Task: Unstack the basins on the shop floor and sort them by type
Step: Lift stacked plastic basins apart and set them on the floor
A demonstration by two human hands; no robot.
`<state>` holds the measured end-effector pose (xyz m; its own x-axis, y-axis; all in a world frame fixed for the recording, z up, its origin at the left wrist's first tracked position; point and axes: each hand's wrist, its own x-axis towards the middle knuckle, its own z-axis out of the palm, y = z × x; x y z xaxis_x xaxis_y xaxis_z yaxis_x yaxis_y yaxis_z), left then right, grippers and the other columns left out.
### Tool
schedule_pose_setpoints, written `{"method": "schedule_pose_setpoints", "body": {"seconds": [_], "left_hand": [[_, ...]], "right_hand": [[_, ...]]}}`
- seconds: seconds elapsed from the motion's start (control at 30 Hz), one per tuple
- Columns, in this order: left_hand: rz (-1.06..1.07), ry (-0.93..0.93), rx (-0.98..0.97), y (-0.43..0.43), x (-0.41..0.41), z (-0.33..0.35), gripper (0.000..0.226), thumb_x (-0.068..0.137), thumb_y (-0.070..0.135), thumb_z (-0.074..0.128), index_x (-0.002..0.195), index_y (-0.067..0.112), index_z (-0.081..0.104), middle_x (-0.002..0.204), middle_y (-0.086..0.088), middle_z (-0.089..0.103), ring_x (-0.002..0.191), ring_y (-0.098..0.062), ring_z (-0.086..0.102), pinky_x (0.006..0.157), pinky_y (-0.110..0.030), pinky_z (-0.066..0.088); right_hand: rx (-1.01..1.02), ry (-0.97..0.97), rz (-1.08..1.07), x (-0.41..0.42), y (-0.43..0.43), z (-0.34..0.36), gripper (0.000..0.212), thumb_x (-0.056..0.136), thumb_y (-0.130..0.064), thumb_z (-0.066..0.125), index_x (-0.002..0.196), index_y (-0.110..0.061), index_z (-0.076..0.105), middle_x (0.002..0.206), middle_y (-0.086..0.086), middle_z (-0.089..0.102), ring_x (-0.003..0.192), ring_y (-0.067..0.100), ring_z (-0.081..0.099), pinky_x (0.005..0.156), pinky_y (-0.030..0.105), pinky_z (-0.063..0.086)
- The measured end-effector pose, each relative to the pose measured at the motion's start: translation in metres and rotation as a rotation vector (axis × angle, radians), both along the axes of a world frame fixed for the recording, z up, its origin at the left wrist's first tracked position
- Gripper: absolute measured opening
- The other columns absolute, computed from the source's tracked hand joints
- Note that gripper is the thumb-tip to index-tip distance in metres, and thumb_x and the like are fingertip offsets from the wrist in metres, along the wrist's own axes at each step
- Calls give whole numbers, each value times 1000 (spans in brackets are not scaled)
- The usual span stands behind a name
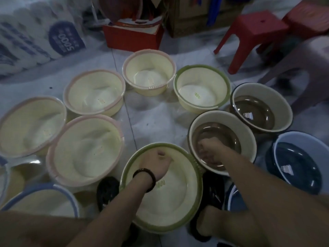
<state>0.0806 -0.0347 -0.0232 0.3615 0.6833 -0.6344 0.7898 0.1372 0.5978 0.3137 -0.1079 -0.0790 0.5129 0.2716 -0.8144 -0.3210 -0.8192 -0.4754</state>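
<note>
Reaching down into two basins on the floor, one hand in each.

- The left hand [156,163] sits with fingers curled under, low against the far inner wall of the large green-rimmed basin [178,207]. Whether it grips anything cannot be told. A dark bracelet [145,179] is on its wrist.
- The right hand [211,150] has its fingers down inside the brown-lined basin [249,138], just beside the left hand's basin. It is blurred and its grip is not discernible.
- Beyond the right hand stands the second brown-lined basin [283,107]. To that hand's right is the blue basin [302,168].
- Beyond the left hand stands the smaller green-rimmed basin [201,88].
- Left of the left hand is the first pink-rimmed basin [85,150]. Further left is the second pink-rimmed basin [30,125].
- Beyond those two are the third pink-rimmed basin [94,93] and the fourth pink-rimmed basin [147,72].
- Nearer than the left hand, on its left, is the blue-rimmed basin [44,198].
- Far beyond the hands are the red box [133,36] and the red stool [252,32].
</note>
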Motion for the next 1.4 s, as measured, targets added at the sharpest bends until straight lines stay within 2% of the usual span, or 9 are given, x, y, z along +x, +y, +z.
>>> {"method": "schedule_pose_setpoints", "body": {"seconds": [0.1,0.33,0.5,0.67,0.77,0.93,1.17,1.3,1.4], "left_hand": [[-232,-25,86,32,43,22,20,97,36,62,115,28,64,91,16,63,73,1,59,60,-16,43],[-376,35,100,112,134,0,21,97,40,61,114,30,66,112,6,67,98,-14,63,83,-31,52],[-417,85,103,137,180,-43,24,98,40,59,118,29,64,115,5,65,102,-17,63,89,-33,54],[-419,105,69,137,190,-73,21,99,40,59,116,30,65,114,6,66,100,-14,63,87,-31,54],[-413,107,62,139,185,-77,20,99,40,59,116,31,64,111,8,67,98,-11,64,85,-29,55],[-335,85,28,154,158,-66,13,100,39,60,111,33,65,108,9,68,95,-13,69,84,-34,59],[51,-47,-73,150,76,-17,11,102,35,59,109,28,65,114,-1,69,89,-20,76,71,-34,61],[265,-136,-103,127,15,11,16,104,31,56,115,21,62,118,-8,69,89,-29,75,82,-44,60],[424,-228,-129,113,-18,31,35,105,43,51,133,22,56,125,-7,67,96,-33,75,90,-54,60]], "right_hand": [[57,7,-63,57,39,7,17,95,-22,55,101,-11,65,76,10,62,53,23,55,50,28,47],[264,-35,-435,162,101,-9,29,98,-13,55,127,-9,56,106,14,62,79,28,63,75,42,61],[243,-119,-595,226,109,-38,24,97,-9,57,121,-5,58,92,20,69,85,30,74,88,44,63],[332,83,-681,246,116,-67,29,105,-21,58,131,-11,48,103,25,65,78,29,75,61,35,60],[276,84,-679,240,123,-70,37,98,-31,71,126,-12,59,89,10,62,60,17,56,46,25,48],[413,-157,-847,231,154,-46,42,85,-26,82,124,-20,67,114,4,71,99,28,69,93,46,61],[493,-630,-478,210,152,57,39,86,-23,70,124,-23,76,106,-3,75,99,21,69,86,30,54],[613,-656,-379,198,133,130,5,78,-25,74,83,-25,76,86,-6,75,88,22,73,84,42,63],[681,-549,-276,169,121,169,14,90,-16,75,84,-26,67,81,-4,67,72,14,66,65,31,56]]}}
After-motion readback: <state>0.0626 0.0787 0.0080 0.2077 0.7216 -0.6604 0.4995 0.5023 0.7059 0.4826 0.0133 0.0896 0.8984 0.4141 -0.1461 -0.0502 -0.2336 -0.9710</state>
